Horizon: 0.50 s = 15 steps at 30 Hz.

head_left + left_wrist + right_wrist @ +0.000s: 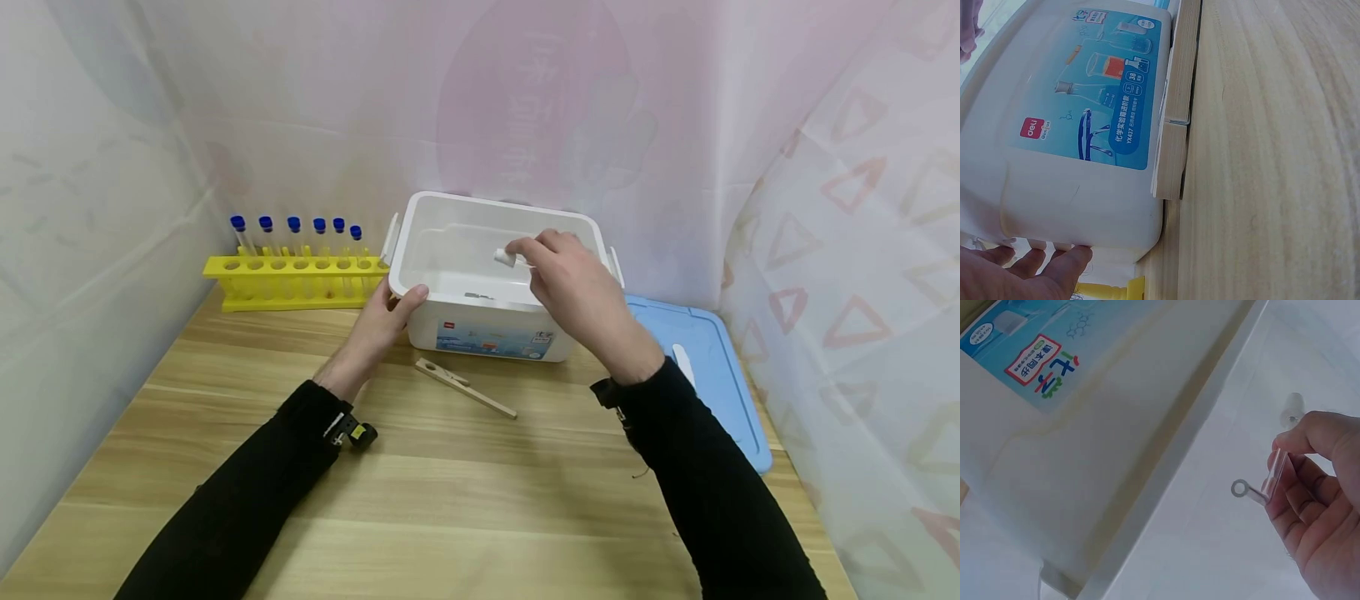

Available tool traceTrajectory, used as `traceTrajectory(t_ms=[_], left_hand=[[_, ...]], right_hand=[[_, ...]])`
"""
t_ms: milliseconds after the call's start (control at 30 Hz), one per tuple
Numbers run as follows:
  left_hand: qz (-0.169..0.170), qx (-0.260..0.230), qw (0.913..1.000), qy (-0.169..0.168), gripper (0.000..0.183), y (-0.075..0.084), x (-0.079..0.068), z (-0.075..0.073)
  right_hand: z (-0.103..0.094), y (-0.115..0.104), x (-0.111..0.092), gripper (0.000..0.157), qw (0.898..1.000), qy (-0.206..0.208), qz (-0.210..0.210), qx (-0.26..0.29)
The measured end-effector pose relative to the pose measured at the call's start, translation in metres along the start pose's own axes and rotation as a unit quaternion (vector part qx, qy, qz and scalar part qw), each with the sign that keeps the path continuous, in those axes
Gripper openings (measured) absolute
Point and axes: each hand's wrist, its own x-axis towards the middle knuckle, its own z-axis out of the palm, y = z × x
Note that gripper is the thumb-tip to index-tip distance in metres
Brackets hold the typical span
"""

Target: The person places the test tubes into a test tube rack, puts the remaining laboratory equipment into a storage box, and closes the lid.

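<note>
A white plastic storage box (427, 325) with a blue label stands at the back of the table, its top uncovered. My left hand (378, 321) holds its front left corner, thumb at the rim and fingers along the side. Over the box's opening, my right hand (581, 292) pinches a white stopper (505, 257) with a bent clear glass tube (1275, 475) attached. In the right wrist view the tube's round open end points away from the fingers. A small dark mark (478, 296) shows inside the box near its front wall.
A yellow rack (292, 304) at the left holds several test tubes with blue caps. A wooden test tube clamp (465, 387) lies in front of the box. At the right, a blue lid (723, 375) carries a white spatula-like piece (683, 365). Curtains surround the table.
</note>
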Motion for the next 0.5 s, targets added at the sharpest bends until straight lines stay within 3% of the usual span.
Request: traceTrajectory(t_ms=[500], left_hand=[[-0.002, -0.003, 1.0000, 0.004, 0.084, 0.002, 0.000, 0.001]], right_hand=[[0.016, 0.021, 0.020, 0.040, 1.000, -0.022, 0.017, 0.010]])
